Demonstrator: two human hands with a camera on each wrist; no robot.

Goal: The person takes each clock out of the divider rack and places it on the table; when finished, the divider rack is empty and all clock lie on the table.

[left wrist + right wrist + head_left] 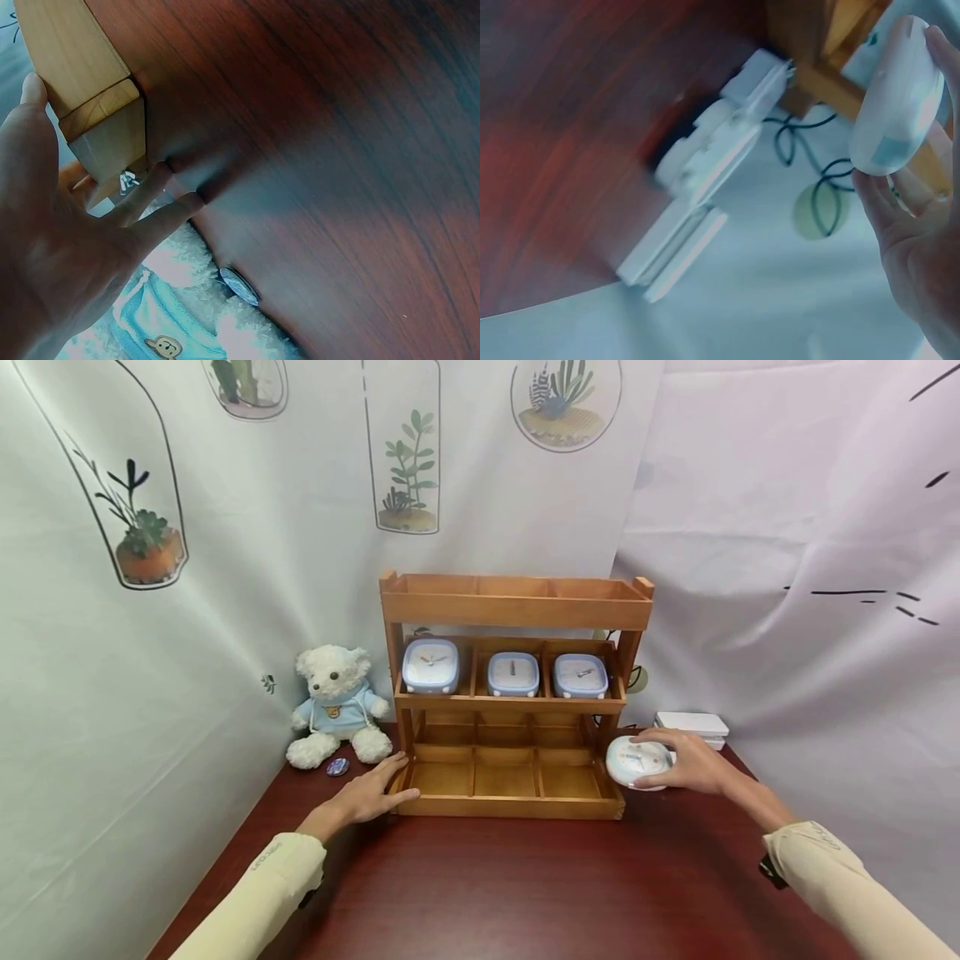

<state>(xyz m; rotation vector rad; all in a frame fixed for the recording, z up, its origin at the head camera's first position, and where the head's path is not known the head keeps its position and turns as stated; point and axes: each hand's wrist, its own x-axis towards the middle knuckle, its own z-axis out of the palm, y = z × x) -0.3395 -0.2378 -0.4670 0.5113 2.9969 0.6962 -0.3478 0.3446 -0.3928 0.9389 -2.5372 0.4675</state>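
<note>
My right hand (693,762) grips a round white alarm clock (628,762) by its edge, beside the shelf's lower right end. In the right wrist view the clock (900,97) appears side-on between thumb and fingers. My left hand (367,793) spreads its straight fingers at the lower left corner of the wooden shelf (510,808); the left wrist view has the thumb along the wood and fingertips at the tabletop. On the middle tier, each in its own compartment, sit three blue-rimmed square clocks: left (431,665), centre (513,674) and right (580,676).
A white teddy bear (335,710) in a blue hoodie sits left of the shelf, a small round badge (337,767) before it. White boxes (693,723) stand at the back right. Dark cord (829,176) hangs behind the shelf. A printed cloth (300,527) surrounds the dark red table (525,893).
</note>
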